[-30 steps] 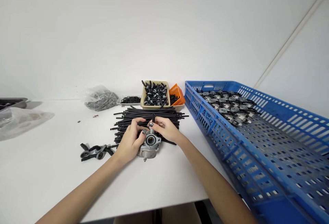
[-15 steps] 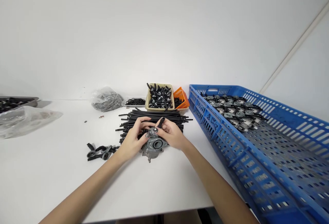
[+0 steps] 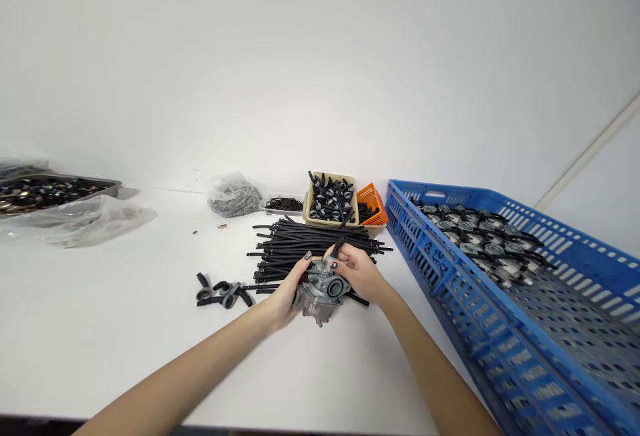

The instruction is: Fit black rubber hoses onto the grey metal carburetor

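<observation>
"So, what are the fingers (image 3: 304,263) up to?"

"The left hand (image 3: 285,297) curls round the side of a metal carburetor (image 3: 321,295), thumb on top, its other fingers mostly hidden. The right hand (image 3: 364,277) pinches a short black hose (image 3: 338,247) rising from the top, next to no gap showing."

"Where's it held?"

"Just this side of the stack of black tubes (image 3: 295,246). Between the forearms (image 3: 200,373), white surface (image 3: 125,329) runs down to its near edge."

"Any elbow room?"

"Plenty leftward, beyond a few loose hose fittings (image 3: 229,297). Rightward it's tight: a narrow strip separates the forearm from the blue crate (image 3: 450,283), its slotted side slanting towards us, similar carburetors (image 3: 493,243) crowding the far end."

"And at the back?"

"Along the white wall (image 3: 320,69), a bag of grey pieces (image 3: 234,197), a tan tub (image 3: 330,224) with an orange basket (image 3: 381,215) just beside it, and, far left, a loaded dark tray (image 3: 114,190)."
</observation>
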Demonstrator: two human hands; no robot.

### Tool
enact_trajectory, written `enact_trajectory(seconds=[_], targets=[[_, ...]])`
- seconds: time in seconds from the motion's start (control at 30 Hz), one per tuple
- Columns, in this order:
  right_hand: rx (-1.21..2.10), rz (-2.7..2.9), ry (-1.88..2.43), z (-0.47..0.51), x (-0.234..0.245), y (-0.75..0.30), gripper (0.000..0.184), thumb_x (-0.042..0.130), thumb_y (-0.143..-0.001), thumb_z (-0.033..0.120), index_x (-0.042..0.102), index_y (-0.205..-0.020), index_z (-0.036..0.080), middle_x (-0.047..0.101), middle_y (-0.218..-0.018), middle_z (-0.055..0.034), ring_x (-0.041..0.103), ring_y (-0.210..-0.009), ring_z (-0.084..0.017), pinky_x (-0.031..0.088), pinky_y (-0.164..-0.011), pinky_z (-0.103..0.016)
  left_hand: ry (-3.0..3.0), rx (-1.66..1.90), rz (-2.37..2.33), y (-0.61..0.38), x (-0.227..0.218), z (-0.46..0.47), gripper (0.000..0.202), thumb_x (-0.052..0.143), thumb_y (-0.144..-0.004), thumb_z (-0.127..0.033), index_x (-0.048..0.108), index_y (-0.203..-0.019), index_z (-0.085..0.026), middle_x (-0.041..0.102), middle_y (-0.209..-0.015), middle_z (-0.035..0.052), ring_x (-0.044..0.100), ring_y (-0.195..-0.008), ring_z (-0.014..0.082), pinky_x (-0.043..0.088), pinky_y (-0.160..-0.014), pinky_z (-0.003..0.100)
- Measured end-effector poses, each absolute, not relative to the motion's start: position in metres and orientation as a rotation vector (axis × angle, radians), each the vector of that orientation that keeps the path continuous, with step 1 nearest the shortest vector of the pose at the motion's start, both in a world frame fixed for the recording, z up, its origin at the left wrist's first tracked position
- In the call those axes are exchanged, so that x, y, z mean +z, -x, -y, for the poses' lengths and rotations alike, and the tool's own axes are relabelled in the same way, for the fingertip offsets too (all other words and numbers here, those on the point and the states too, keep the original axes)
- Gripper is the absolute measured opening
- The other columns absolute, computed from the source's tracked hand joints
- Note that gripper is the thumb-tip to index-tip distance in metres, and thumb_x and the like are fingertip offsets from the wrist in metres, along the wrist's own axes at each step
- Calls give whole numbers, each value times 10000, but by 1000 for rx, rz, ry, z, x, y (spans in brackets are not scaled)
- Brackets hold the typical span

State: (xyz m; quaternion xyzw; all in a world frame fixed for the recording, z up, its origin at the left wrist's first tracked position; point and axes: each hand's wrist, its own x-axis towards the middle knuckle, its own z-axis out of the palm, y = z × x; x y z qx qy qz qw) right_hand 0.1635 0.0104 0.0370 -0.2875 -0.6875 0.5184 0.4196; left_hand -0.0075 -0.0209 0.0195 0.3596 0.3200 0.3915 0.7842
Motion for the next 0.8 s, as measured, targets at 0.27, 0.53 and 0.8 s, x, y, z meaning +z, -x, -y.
enact_trajectory(seconds=[0.27, 0.53, 0.8], targets=[[803, 1439, 974, -29, 27, -174, 423, 434, -894, 573, 575, -985, 185, 575, -699, -22, 495, -561, -142, 362, -511, -265, -662, 903, -674, 7, 32, 24, 664, 329, -871, -668, 559, -1196, -137, 715, -741, 93, 671, -514, 259, 530, -434, 377], [82, 2107, 1250, -24, 13, -164, 150, 604, -836, 190, 726, -914, 229, 663, -1013, -76, 533, -960, -243, 366, -809, -370, -519, 936, -733, -2, 28, 33, 622, 339, -893, -623, 665, -936, -95, 704, -650, 87, 659, -535, 211, 529, -570, 314], [-112, 2097, 1328, -33, -1, -159, 226, 620, -857, 246, 722, -1057, 272, 646, -1021, -75, 533, -936, -239, 379, -760, -335, -631, 1012, -697, -5, 6, 30, 489, 522, -824, -604, 668, -980, -165, 727, -796, 53, 672, -671, 194, 504, -622, 265]])
